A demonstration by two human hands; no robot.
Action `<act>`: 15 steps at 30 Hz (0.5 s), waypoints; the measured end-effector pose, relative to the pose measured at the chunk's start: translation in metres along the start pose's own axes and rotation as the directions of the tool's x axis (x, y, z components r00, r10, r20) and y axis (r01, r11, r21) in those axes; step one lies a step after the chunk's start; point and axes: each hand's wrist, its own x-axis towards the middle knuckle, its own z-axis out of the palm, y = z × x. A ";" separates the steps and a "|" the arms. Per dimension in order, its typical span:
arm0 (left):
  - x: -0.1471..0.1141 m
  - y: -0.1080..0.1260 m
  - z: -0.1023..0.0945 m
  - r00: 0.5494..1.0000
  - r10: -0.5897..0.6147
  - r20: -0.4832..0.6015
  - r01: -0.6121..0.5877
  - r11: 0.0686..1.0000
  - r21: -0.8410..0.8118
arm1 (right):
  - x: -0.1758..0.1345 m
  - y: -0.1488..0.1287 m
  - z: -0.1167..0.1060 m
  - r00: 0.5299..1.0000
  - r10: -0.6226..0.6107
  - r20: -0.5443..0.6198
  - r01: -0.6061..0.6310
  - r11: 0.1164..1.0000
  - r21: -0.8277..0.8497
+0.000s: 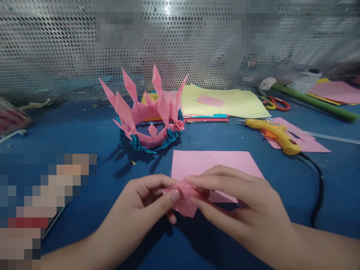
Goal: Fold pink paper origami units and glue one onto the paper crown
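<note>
Between my two hands is a small folded piece of pink paper (187, 204), creased, with a pointed corner hanging down. My left hand (146, 202) pinches its left side, thumb on top and fingers underneath. On the other side, my right hand (239, 198) grips the paper's right edge between thumb and fingers, and the fingertips partly cover it. Just behind the hands lies a flat pink sheet (213, 163) on the blue table. Farther back stands a pink paper crown (135, 114) with tall folded points, blue paper leaves and a small rose.
A yellow hot glue gun (275, 133) rests on pink paper scraps (317, 145) at right, its black cord (320, 187) trailing forward. Yellow sheets (239, 103), red-handled scissors (281, 104) and a green stem (315, 103) lie behind. A perforated metal panel (182, 41) stands at the back.
</note>
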 end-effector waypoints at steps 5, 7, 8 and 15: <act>0.000 -0.004 -0.001 1.000 -0.009 0.008 0.009 0.999 -0.035 | 0.002 -0.001 0.000 0.998 0.043 -0.046 -0.041 0.998 0.047; 0.000 -0.005 -0.002 1.000 -0.014 0.019 0.015 0.999 -0.051 | 0.002 0.000 -0.001 0.999 -0.046 -0.018 0.046 0.999 -0.019; 0.000 -0.006 -0.002 1.000 -0.022 0.021 0.023 0.998 -0.055 | 0.001 0.002 -0.002 0.996 -0.092 -0.002 0.091 0.994 -0.067; -0.002 -0.004 -0.001 0.999 0.027 0.029 -0.024 0.995 -0.101 | -0.004 0.010 -0.006 0.950 -0.293 0.109 0.311 0.920 -0.239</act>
